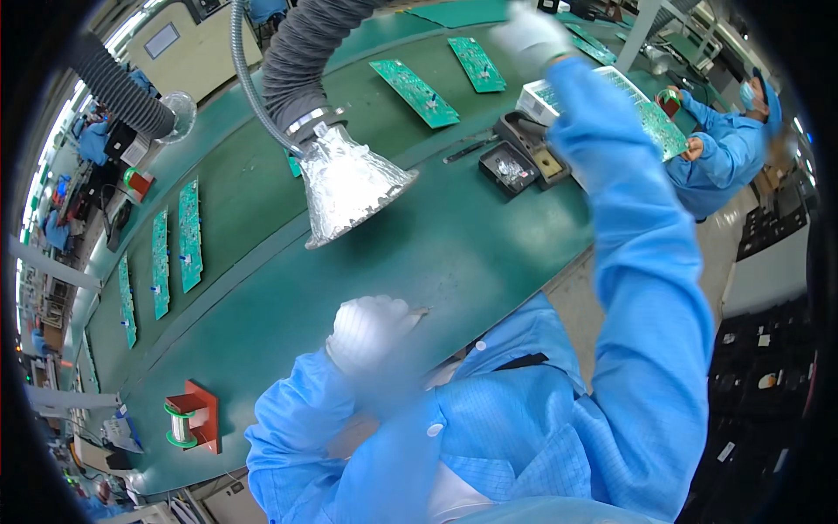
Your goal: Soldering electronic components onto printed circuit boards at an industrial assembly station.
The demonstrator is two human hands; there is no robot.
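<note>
My left hand, in a white glove, is closed low over the green bench top near my body. A small thin tip pokes out beside its fingers; what it belongs to is hidden. Stretched far forward, my white-gloved right hand is smeared by motion, so its fingers cannot be read. It is above the far side of the bench, between a green circuit board and more boards at the far right. A white tray lies beneath my right forearm, partly hidden.
A foil-covered fume hood hangs over the bench. Right of it stand a dark open box and a soldering-iron holder. Several boards lie leftward. A solder spool sits near left. A co-worker holds a board.
</note>
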